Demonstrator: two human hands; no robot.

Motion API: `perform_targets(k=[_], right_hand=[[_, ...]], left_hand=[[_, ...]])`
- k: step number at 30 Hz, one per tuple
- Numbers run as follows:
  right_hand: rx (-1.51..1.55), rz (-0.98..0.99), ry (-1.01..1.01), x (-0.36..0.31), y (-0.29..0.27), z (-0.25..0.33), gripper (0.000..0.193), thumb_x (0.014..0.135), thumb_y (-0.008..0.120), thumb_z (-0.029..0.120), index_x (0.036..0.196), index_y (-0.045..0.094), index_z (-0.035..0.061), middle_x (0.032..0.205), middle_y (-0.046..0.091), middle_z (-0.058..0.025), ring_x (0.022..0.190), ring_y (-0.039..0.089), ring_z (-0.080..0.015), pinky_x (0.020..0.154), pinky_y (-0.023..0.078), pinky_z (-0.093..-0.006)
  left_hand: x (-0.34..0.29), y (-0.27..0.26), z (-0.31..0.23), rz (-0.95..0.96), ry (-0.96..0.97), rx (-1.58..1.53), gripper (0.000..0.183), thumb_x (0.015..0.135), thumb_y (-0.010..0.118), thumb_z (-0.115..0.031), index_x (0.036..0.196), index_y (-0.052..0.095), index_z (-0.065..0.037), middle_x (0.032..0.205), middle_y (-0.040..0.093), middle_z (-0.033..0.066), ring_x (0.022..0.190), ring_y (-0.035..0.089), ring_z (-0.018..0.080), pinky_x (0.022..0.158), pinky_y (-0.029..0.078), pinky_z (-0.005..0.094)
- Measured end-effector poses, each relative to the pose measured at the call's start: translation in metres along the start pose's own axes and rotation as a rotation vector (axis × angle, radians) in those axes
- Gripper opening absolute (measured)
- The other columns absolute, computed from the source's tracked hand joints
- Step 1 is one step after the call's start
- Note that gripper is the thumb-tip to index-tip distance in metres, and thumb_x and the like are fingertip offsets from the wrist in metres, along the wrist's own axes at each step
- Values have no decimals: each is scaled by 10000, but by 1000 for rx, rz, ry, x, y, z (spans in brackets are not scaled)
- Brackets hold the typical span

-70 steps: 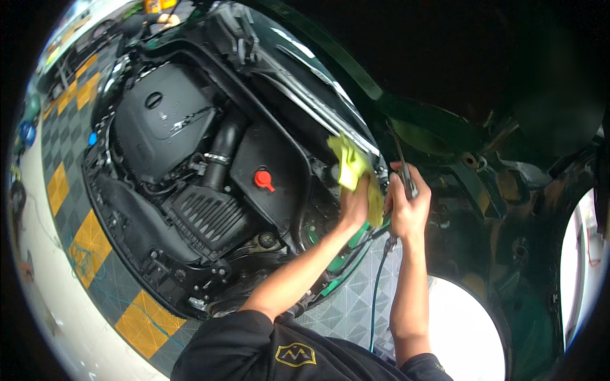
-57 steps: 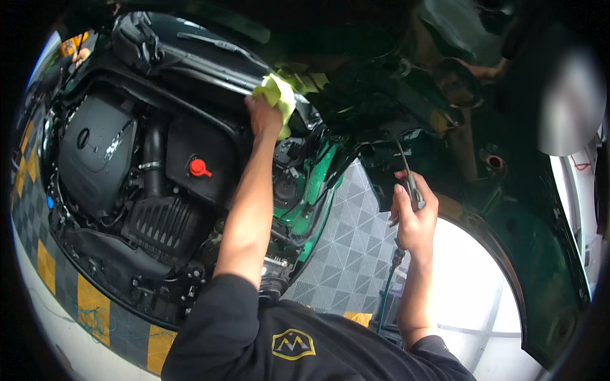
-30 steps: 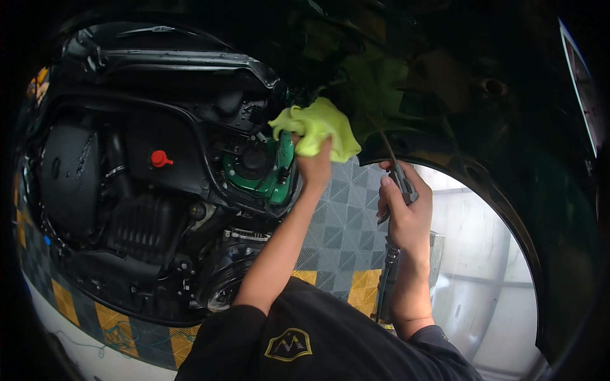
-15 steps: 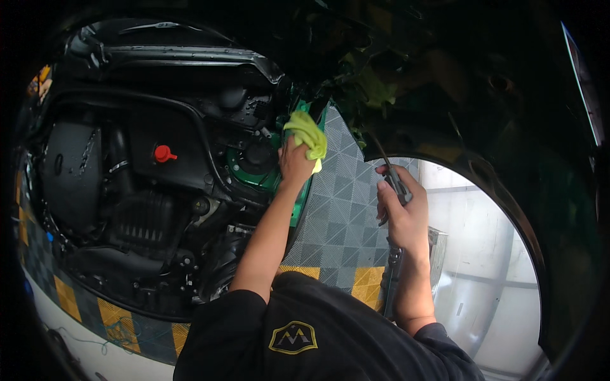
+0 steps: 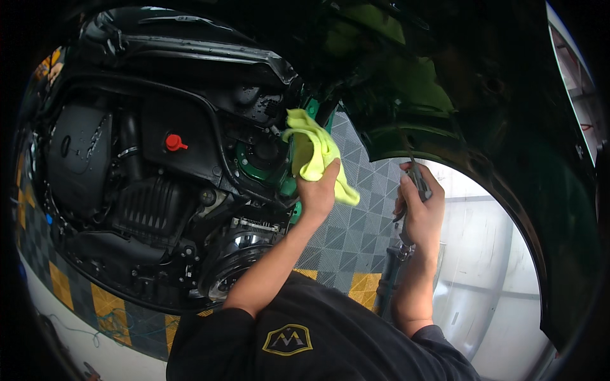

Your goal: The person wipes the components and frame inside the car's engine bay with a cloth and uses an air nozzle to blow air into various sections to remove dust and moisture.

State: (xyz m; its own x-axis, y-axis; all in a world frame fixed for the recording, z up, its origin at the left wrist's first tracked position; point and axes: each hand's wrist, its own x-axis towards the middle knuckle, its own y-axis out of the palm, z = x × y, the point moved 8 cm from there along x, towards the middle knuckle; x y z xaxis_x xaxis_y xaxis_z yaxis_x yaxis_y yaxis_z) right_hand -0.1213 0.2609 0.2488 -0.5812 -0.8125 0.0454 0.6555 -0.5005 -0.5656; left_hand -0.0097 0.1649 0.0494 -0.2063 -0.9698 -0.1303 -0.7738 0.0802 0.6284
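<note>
My left hand [image 5: 319,195] grips a crumpled yellow-green microfiber cloth [image 5: 318,149] at its lower edge. The cloth hangs over the green inner fender edge [image 5: 311,106] of an open engine bay, one corner drooping to the right. In my right hand [image 5: 426,219] is an air blow gun [image 5: 418,181], fingers wrapped round its grip. Its thin nozzle points up and away, close to the dark green body panel [image 5: 438,136]. Below the grip a hose [image 5: 387,273] runs down beside my forearm.
Left of my hands lies the engine bay with black covers [image 5: 79,152], a red cap [image 5: 175,143] and a headlight [image 5: 238,254]. Water drops dot the plastic. Beneath is a grey and yellow tiled floor [image 5: 356,222]. A thin green cord [image 5: 114,324] lies at lower left.
My left hand has drawn back from the fender edge, lifting the cloth, which hangs more spread out. The right hand with the blow gun has shifted slightly right.
</note>
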Motion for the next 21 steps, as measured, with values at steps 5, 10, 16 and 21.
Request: perform_targets(k=[5, 10, 16, 21], right_hand=[[72, 31, 111, 4, 1, -6, 234, 1002, 628, 106, 1191, 639, -32, 679, 555, 4, 552, 506, -70, 514, 428, -241], [-15, 95, 99, 17, -1, -2, 264, 999, 611, 94, 1222, 621, -49, 702, 552, -1, 570, 501, -66, 524, 413, -227], [-34, 28, 105, 19, -6, -7, 285, 992, 631, 148, 1192, 617, -55, 677, 549, -19, 565, 524, -85, 522, 414, -238], [-143, 91, 85, 26, 9, -3, 298, 992, 639, 173, 1186, 619, -53, 638, 550, -12, 553, 518, -82, 529, 402, -232]], left_hand=[[21, 42, 119, -20, -486, -678, 523, 1008, 682, -327, 1425, 513, -60, 1321, 595, 71, 1215, 573, 214, 1069, 441, 372], [108, 90, 177, -232, -502, -912, 469, 1068, 601, -357, 1415, 516, -53, 1267, 635, 84, 1140, 637, 221, 1000, 526, 366], [185, 81, 211, -310, -65, -667, 359, 1074, 574, -237, 1388, 576, -63, 1322, 646, 70, 1228, 605, 226, 1045, 481, 368], [236, 64, 248, -384, -27, -337, 371, 1071, 573, -230, 1401, 568, -61, 1326, 643, 78, 1235, 598, 237, 1060, 466, 372]])
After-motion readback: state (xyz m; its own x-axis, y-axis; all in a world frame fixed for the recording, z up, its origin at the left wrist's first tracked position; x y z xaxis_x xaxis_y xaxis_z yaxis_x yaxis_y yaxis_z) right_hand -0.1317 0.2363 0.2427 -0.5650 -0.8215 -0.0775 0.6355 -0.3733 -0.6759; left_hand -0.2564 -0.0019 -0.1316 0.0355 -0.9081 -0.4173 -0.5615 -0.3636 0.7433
